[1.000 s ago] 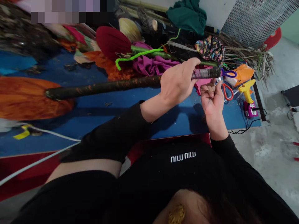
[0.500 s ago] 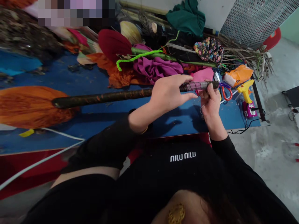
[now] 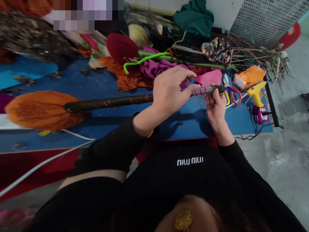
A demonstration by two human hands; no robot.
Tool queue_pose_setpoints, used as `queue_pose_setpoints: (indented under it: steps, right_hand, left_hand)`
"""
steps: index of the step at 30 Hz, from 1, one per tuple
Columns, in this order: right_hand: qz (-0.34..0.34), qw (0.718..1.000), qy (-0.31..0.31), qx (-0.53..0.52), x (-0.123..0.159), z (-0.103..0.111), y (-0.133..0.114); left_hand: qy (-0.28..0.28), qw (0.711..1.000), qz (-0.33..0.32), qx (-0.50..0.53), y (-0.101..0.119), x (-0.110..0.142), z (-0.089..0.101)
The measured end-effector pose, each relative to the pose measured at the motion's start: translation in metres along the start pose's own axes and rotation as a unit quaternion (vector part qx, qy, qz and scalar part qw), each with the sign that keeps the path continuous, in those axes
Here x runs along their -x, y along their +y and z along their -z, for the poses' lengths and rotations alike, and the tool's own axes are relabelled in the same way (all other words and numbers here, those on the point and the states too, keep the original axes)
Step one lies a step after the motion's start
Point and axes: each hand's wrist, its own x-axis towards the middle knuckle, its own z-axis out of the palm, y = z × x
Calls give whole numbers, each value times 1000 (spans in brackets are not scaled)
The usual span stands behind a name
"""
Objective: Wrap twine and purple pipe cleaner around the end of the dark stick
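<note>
A long dark wrapped stick (image 3: 108, 102) with a rounded orange cloth head (image 3: 45, 109) at its left end lies across in front of me. My left hand (image 3: 169, 90) is over the stick near its right part, thumb against it and index finger stretched out above. Beyond that hand, a purple-grey wound stretch (image 3: 202, 90) shows on the stick. At the tip, my right hand (image 3: 216, 104) pinches the stick with the thumb on its near side and the fingers curled below. A thin pale strand hangs beside the right palm. Scissors (image 3: 235, 95) with red and yellow handles lie just beyond.
On the blue table (image 3: 120, 122) are purple cloth (image 3: 154, 69), a green pipe cleaner (image 3: 145, 58), a floral scrunchie (image 3: 217, 51), an orange packet (image 3: 249, 77), a yellow glue gun (image 3: 257, 93) and a purple power socket (image 3: 261, 113). A white cord (image 3: 48, 164) crosses the near left edge.
My left thumb and index finger have come closer together, with the thumb now at the stick. The view has shifted slightly, showing the whole orange head. My right hand keeps its pinch.
</note>
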Motion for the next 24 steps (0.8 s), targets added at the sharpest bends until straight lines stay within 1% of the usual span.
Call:
queue_pose_setpoints:
  steps: [3, 4, 6, 8, 10, 13, 15, 16, 17, 18, 19, 20, 21, 22, 23, 24]
  right_hand:
    - [-27, 999, 26, -9, 2, -3, -2]
    - [-40, 999, 34, -11, 2, -4, -4]
    - [-53, 998, 39, -19, 3, -6, -6]
    - [-47, 998, 30, -33, 2, -7, -9]
    - [-38, 998, 27, -44, 1, -7, -10]
    - [-34, 998, 39, -45, 0, -7, -12]
    - [-26, 998, 43, -37, 0, -7, -13]
    - [-19, 998, 41, -31, 0, -8, -13]
    - [-13, 999, 38, -23, -1, -8, -14]
    - [-8, 999, 35, -16, -1, -8, -14]
    - [-5, 999, 33, -9, -1, -8, -15]
    - [-2, 999, 34, -4, -2, -9, -15]
    - [1, 999, 38, 0, -2, -9, -16]
    - [2, 999, 41, 4, -3, -10, -16]
    - [2, 999, 45, 8, -3, -10, -17]
    - [3, 999, 47, 13, -3, -11, -17]
  left_hand:
    - [-117, 992, -37, -42, 0, -3, -9]
    - [-144, 987, -41, -52, 0, -5, -11]
    - [-179, 982, -37, -50, 1, -10, -12]
    - [-204, 979, -27, -4, 0, -18, -9]
    - [-243, 967, -10, 74, -3, -27, -4]
    - [-308, 929, 47, 197, -11, -41, -1]
    - [-330, 911, 67, 237, -13, -46, -2]
    - [-319, 915, 63, 238, -12, -46, -3]
    - [-290, 929, 50, 227, -9, -44, -3]
    - [-237, 948, 35, 211, -4, -39, -4]
    - [-148, 969, 26, 195, 2, -31, -5]
    - [-61, 982, 4, 179, 8, -21, -8]
    - [9, 984, -11, 180, 14, -9, -11]
    - [43, 979, -14, 199, 19, 3, -16]
    - [14, 972, -10, 233, 22, 15, -22]
    - [-47, 961, -2, 274, 24, 25, -30]
